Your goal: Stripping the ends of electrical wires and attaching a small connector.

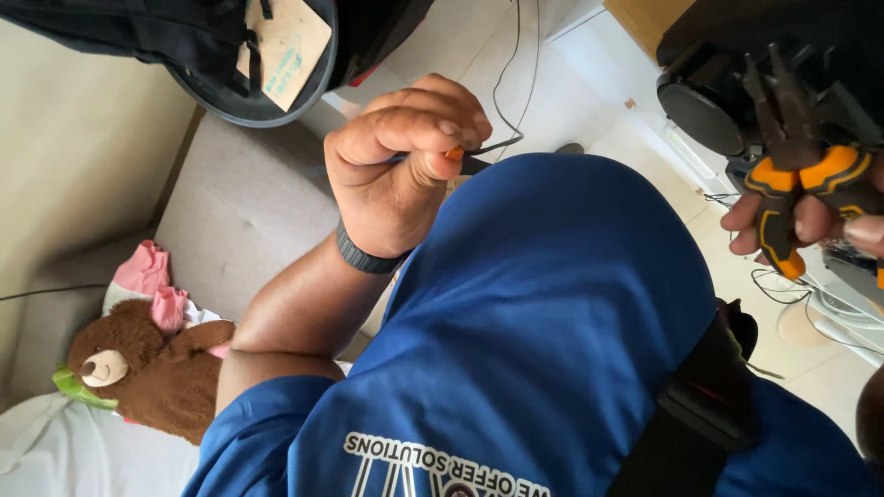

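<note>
While the left hand (396,175) is curled tight, thumb pressed against forefinger, it pinches a thin black wire (493,147) with an orange bit showing at the fingertips; the wire runs up and away over the pale floor (552,83). Dark band (364,256) on that wrist. Right hand (810,225), at the frame's right edge, fingers wrapped round the orange-and-black handles of a pair of pliers (796,156), dark jaws pointing up, slightly parted. 2 hands well apart. Blue shirt (552,322) fills the middle, black strap (700,405) across it. Behind the pliers, a round black device (704,115). Lower left: brown teddy bear (147,368) lying on a white sheet (74,451), beside a grey cushion (239,212).
</note>
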